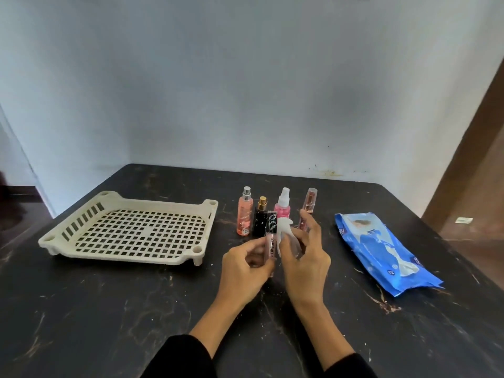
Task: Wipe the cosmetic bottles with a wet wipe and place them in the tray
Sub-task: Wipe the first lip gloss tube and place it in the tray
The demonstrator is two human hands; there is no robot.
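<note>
My left hand [245, 271] holds a clear lip gloss tube [271, 236] with a black cap upright above the table. My right hand [305, 263] presses a white wet wipe [289, 238] against the tube's right side. Behind my hands stand an orange spray bottle [244, 214], a small black perfume bottle [260, 221], a pink spray bottle [283, 207] and a slim pink tube [310, 200]. Another pink tube [303, 223] is partly hidden by my right fingers. The cream slotted tray [131, 227] lies to the left with nothing in it.
A blue wet-wipe pack [381, 252] lies on the right of the dark marbled table [136, 309]. A pale wall rises behind the table, and a brown door frame [469, 148] stands at far right.
</note>
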